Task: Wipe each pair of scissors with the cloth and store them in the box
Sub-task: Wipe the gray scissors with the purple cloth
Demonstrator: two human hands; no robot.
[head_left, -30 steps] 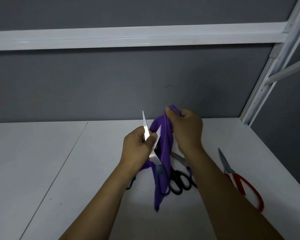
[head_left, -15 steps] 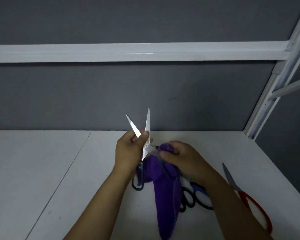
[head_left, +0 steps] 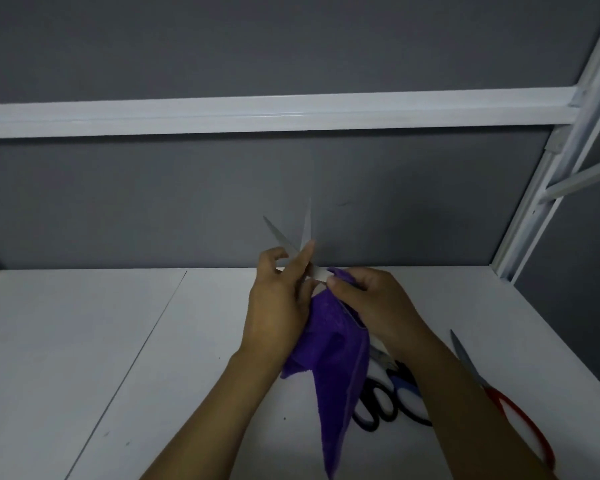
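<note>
Right hand (head_left: 378, 306) pulled cloth (head_left: 333, 358) down; left hand (head_left: 274, 313) grips open scissors (head_left: 306, 233).

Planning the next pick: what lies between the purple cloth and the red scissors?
In the head view, black-handled scissors and blue-handled scissors, partly behind the right forearm.

Four pairs of scissors: one steel-bladed pair (head_left: 305, 233) held up in the air, and one black-handled pair (head_left: 365, 427), one blue-handled pair (head_left: 404, 383) and one red-handled pair (head_left: 499, 398) lying on the one white tabletop (head_left: 84, 341). One purple terry cloth (head_left: 336, 358). Two bare hands: one left hand (head_left: 278, 306), one right hand (head_left: 378, 306).
</note>
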